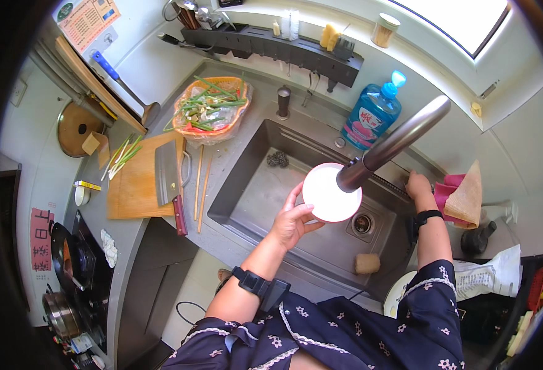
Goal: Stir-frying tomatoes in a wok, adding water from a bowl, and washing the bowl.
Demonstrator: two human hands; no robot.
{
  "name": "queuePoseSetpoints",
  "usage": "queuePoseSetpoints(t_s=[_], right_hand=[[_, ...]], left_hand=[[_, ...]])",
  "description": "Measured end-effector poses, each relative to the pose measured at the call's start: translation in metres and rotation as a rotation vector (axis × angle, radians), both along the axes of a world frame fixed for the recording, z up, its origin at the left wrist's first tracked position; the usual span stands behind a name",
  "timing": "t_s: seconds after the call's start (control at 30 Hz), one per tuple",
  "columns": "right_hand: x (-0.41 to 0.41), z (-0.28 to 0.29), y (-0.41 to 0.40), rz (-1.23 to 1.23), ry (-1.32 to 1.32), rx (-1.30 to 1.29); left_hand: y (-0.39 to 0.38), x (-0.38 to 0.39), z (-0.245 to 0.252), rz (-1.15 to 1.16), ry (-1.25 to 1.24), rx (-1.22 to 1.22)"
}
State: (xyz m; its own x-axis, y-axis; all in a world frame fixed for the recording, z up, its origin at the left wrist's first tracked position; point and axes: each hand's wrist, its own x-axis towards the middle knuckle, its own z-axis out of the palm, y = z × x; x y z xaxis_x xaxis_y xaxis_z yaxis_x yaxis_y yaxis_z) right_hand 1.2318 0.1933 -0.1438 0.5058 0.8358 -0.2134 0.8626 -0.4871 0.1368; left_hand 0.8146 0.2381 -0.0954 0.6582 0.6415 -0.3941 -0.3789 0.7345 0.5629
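Note:
My left hand (294, 217) grips a white bowl (329, 199) with a thin red rim by its near-left side. Directly over the bowl is the spout of the dark metal faucet (382, 148), hiding part of its rim. Beneath both lies the stainless steel sink (262, 199), with a steel wool scrubber (278, 159), a drain strainer (362, 224) and a tan sponge (367, 263) in it. My right hand (418, 186) reaches to the sink's back right edge, beside the faucet's lower end; its fingertips are hidden, so what it touches is unclear.
A blue dish soap bottle (372, 115) stands behind the sink. Cloths (461, 194) hang at right. On the left are a basket of scallions (211, 108), chopsticks (202, 194), and a cleaver (167, 175) on a wooden cutting board (133, 185), its handle past the board's edge.

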Motion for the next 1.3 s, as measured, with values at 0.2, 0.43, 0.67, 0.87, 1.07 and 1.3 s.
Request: queuePoseSetpoints(t_s=[0.2, 0.43, 0.67, 0.87, 1.07, 1.3], right_hand=[[-0.001, 0.002, -0.001, -0.022, 0.015, -0.039], [0.017, -0.020, -0.002, -0.042, -0.011, -0.011], [0.008, -0.002, 0.018, -0.412, 0.240, 0.008], [-0.042, 0.031, 0.007, -0.569, 0.469, 0.116], [-0.196, 0.042, -0.013, -0.274, 0.889, 0.013], [-0.376, 0.075, -0.012, -0.122, 1.433, -0.169]], left_hand=[[-0.003, 0.002, -0.002, 0.000, 0.015, -0.012], [-0.006, -0.001, -0.004, -0.011, 0.010, -0.003], [-0.005, -0.010, -0.001, 0.016, -0.007, -0.014], [0.010, -0.038, -0.003, 0.080, -0.031, -0.006], [0.023, -0.126, 0.021, 0.281, -0.048, 0.047], [0.037, -0.276, 0.077, 0.553, -0.071, 0.160]])
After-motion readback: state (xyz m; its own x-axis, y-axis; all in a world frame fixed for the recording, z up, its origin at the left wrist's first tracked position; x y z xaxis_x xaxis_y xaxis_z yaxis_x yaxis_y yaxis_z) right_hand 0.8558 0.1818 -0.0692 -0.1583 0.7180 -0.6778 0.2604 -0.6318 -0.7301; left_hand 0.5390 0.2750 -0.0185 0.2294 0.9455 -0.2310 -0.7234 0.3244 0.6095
